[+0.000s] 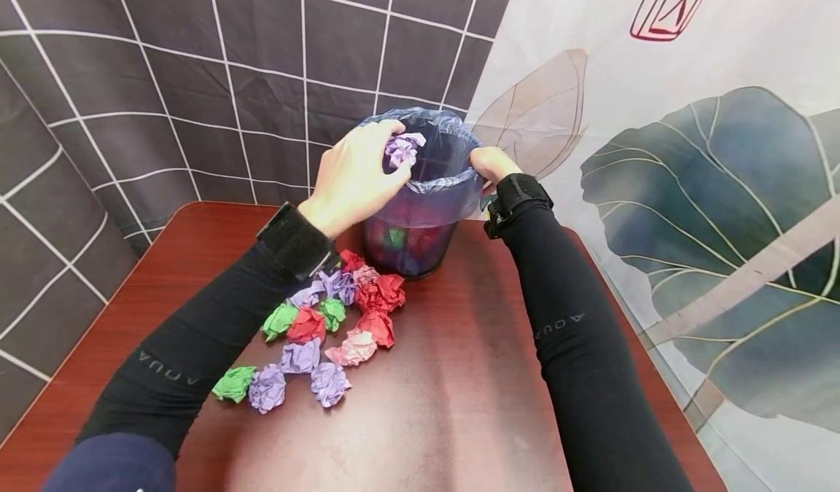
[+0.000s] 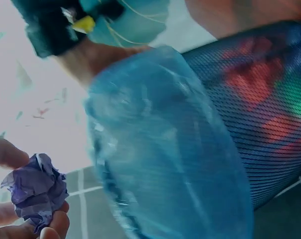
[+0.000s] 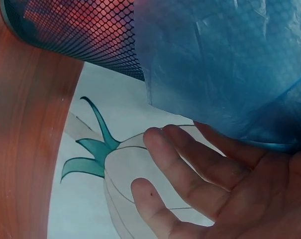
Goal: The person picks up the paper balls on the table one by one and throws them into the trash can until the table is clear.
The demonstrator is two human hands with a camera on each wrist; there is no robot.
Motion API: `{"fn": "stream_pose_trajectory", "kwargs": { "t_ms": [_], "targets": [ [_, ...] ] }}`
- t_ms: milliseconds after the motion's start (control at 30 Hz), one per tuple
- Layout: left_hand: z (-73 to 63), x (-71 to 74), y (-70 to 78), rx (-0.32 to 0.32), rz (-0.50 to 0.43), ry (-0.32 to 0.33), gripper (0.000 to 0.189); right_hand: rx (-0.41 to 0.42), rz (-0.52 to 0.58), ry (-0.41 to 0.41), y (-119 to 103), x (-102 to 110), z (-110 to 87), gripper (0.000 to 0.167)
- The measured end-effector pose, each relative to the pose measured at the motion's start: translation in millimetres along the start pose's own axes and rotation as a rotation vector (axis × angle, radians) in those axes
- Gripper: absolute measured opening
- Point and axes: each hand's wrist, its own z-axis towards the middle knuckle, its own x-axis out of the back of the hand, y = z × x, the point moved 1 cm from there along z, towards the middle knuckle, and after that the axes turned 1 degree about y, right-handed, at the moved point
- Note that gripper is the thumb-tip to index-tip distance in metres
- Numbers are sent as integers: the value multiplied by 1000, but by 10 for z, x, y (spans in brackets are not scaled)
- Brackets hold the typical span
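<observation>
Purple ball (image 1: 405, 149): crumpled paper, at the fingertips of the left hand (image 1: 357, 178), on the side that faces the right hand (image 1: 494, 162).
Left hand: thumb and fingers pinch the ball, parted only by its width.
Mesh bin (image 1: 433, 255): upright between the two hands, long axis running up and down, mouth level with them, base well below on the table (image 1: 472, 375).
Blue liner (image 1: 453, 204): folded over the rim; from the left hand its opening lies downward and to the right, toward the right hand. In the left wrist view the ball is beyond the rim, apart from the film.
Right hand: at the opposite side of the rim, touching the liner, fingers reaching loosely outside; its thumb is hidden, so I cannot tell whether it grips.
Nearer hand: the left to the ball, each to its own side of the mouth.
Loose balls (image 1: 307, 326): purple, red, green and pink, below the left hand, nearer the person.
Bin contents: red and green show through the mesh, beneath both hands.
</observation>
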Motion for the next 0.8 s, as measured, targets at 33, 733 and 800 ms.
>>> {"fn": "stream_pose_trajectory", "kwargs": {
  "t_ms": [33, 733, 800],
  "targets": [
    [43, -33, -18, 19, 5, -19, 52, 1, -3, 2, 0, -2, -5, 14],
    [-125, -289, -220, 38, 10, -48, 53, 11, -33, 40, -5, -21, 1, 22],
    [-229, -261, -233, 11, 12, -24, 51, 12, -33, 39, -9, -17, 0, 19]
  ]
}}
